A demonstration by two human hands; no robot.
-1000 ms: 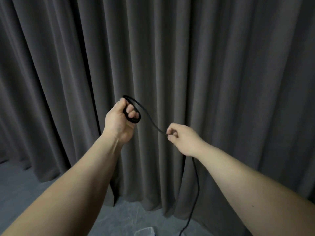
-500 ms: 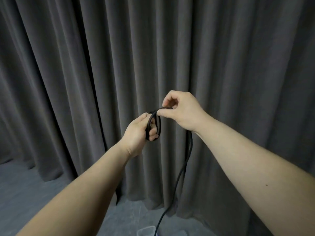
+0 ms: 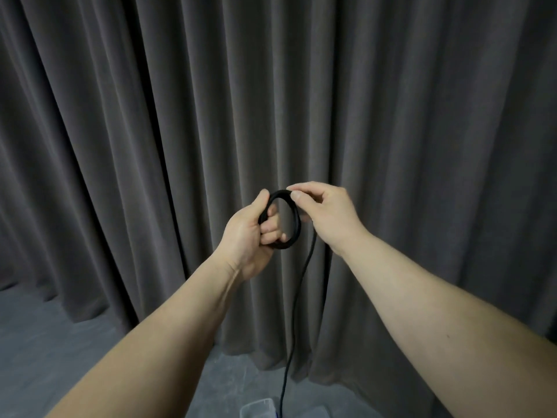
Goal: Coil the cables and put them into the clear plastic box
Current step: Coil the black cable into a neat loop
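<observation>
A black cable (image 3: 296, 224) forms a small round coil held up at chest height in front of the curtain. My left hand (image 3: 250, 233) grips the coil's left side, fingers through the loop. My right hand (image 3: 327, 214) pinches the top of the coil between thumb and forefinger. The loose tail of the cable hangs down from under my right hand to the floor. The clear plastic box (image 3: 258, 408) sits on the floor at the bottom edge, only its top rim showing, with the tail ending beside it.
A dark grey pleated curtain (image 3: 391, 116) fills the background from top to floor. Grey floor (image 3: 45, 342) shows at the lower left. A pale flat object (image 3: 304, 413) lies right of the box at the frame's bottom edge.
My right hand carried a stretch of cable up from lower right to my left hand and laid another loop on the coil. The coil has grown rounder and both hands have risen slightly.
</observation>
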